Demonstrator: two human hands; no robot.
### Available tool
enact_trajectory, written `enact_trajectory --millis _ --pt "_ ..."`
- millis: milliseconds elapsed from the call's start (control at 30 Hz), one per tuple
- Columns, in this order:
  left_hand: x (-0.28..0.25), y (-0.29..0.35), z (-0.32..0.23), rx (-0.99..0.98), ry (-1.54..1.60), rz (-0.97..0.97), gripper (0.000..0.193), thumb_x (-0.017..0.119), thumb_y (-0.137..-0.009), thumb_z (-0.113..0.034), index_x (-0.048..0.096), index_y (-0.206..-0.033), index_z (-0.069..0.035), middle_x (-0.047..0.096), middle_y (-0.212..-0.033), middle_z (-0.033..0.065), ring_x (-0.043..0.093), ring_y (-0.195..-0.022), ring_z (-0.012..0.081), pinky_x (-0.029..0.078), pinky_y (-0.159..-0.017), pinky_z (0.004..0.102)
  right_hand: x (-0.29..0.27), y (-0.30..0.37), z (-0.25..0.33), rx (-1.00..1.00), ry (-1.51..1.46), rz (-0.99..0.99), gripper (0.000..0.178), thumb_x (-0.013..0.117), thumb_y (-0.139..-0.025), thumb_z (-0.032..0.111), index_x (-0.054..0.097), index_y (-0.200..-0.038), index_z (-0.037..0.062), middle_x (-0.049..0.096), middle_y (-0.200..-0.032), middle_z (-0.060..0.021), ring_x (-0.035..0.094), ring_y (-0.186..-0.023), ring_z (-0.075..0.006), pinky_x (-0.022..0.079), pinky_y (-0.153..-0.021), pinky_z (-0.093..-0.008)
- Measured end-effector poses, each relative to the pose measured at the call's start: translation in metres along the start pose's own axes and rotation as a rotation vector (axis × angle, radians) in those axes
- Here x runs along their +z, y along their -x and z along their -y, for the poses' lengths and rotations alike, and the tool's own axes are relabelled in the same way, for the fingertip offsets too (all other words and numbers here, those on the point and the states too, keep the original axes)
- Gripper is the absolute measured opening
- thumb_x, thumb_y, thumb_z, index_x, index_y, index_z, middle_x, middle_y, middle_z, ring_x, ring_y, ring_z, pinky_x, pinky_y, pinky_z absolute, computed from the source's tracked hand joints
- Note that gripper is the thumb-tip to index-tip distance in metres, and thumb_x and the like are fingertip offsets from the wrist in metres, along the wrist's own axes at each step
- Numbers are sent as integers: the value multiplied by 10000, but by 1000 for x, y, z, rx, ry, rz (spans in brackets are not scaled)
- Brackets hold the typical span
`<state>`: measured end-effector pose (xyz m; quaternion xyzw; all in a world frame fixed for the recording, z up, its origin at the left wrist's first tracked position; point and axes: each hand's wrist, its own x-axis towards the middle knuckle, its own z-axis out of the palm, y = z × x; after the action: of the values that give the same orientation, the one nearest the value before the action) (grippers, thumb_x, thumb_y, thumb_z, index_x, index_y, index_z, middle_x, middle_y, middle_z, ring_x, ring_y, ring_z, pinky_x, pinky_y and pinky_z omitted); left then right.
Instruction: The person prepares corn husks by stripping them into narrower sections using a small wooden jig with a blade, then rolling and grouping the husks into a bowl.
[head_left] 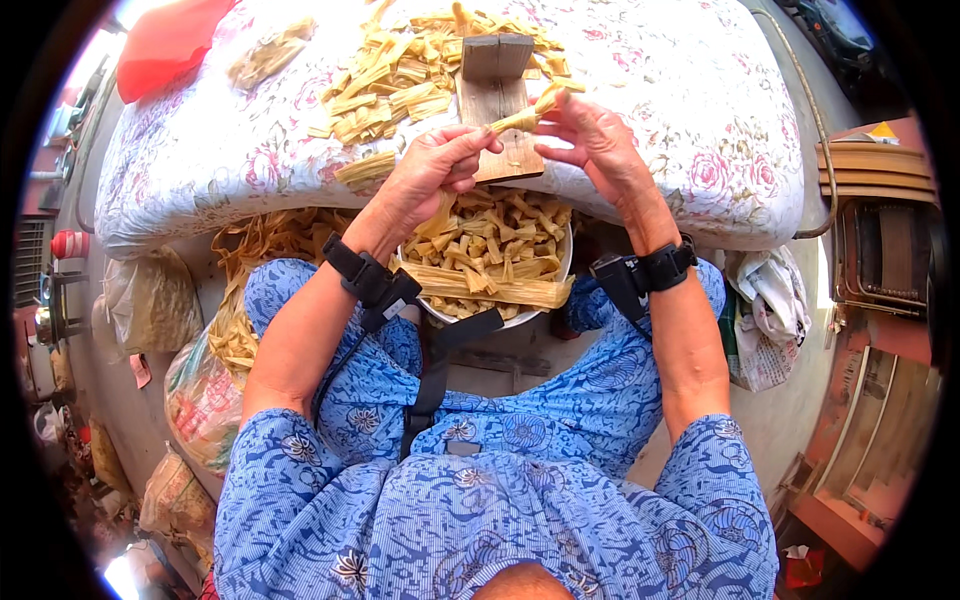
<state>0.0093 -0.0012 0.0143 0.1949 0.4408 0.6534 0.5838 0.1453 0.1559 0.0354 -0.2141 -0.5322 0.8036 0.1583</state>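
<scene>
A twisted strip of dried corn husk [519, 121] stretches between my two hands above the table's near edge. My left hand [445, 160] pinches its lower left end, fingers curled in. At the upper right end, my right hand [594, 140] grips it with thumb and forefinger while the other fingers stand apart. Just behind them is a wooden stand [490, 103] with an upright block at its far end. A heap of flat husk pieces [400, 80] lies beside it on the flowered cloth. Below my hands, a round basin [572, 250] holds many short folded husk pieces.
The table wears a white flowered cover [690, 130]. A red bag [170, 50] rests at its far left. Loose husks [235, 320] spill from a plastic bag by my left knee. A white bag [770, 310] stands right of my knee, near stacked wooden furniture [880, 170].
</scene>
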Motion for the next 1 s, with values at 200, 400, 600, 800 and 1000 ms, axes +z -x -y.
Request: enact_trajectory --millis 200,400,600,800,1000 --pt "-1 -6 -4 -5 -12 27 182 538 -878 -212 577 -811 -47 315 -524 -115 230 -441 -7 200 -417 165 28 -6 -13 -61 46 -16 112 657 -770 118 610 -802 21 558 -640 -7 428 -503 -21 313 -439 -160" --pt "-10 -11 -22 83 -144 -28 186 556 -869 -221 590 -800 -51 365 -547 -102 252 -456 -6 216 -425 165 27 -19 1 -38 -187 -128 74 646 -755 42 584 -719 26 496 -597 25 371 -471 -12 260 -409 -148" --pt "-9 -29 -39 171 -344 -86 199 557 -869 -225 595 -784 -49 348 -546 -107 244 -477 1 206 -441 170 19 -42 2 -32 -219 -86 80 653 -765 69 588 -774 24 507 -632 23 386 -496 -8 268 -411 -148" --pt "-15 -31 -33 117 -285 -92 205 570 -861 -241 591 -764 -61 347 -543 -108 244 -476 2 201 -439 175 9 -48 0 -66 -43 -59 72 655 -757 70 606 -771 19 552 -637 -1 433 -495 -14 297 -414 -138" --pt "-23 -51 -39 210 -378 -120 208 569 -859 -239 597 -749 -65 350 -546 -101 249 -476 7 203 -433 177 8 -66 -2 -76 -117 -148 65 668 -737 53 609 -731 26 559 -617 -13 451 -467 -37 325 -402 -153"
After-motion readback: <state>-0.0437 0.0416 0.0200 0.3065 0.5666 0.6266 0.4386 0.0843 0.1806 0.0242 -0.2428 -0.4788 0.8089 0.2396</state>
